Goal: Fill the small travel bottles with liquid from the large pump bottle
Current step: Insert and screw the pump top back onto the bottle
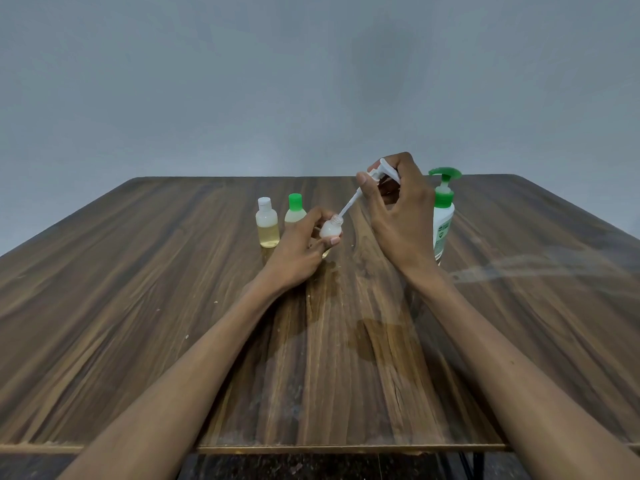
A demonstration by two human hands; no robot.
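Holding a small open bottle [331, 230] tilted in your left hand [301, 245], you pinch a white pump head [382, 173] in your right hand [398, 213], its tube tip at the bottle's mouth. This looks like closing a filled bottle; next, feed the tube straight in and screw down. Two capped bottles [267, 221] stand just left, the big pump bottle [443, 216] just right, behind your hand. The counter [138, 306] has open room toward you and both edges far off.

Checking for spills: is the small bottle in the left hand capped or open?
Open. The small bottle in the left hand shows a bare threaded neck; the right hand holds a white pump whose tube meets its mouth.
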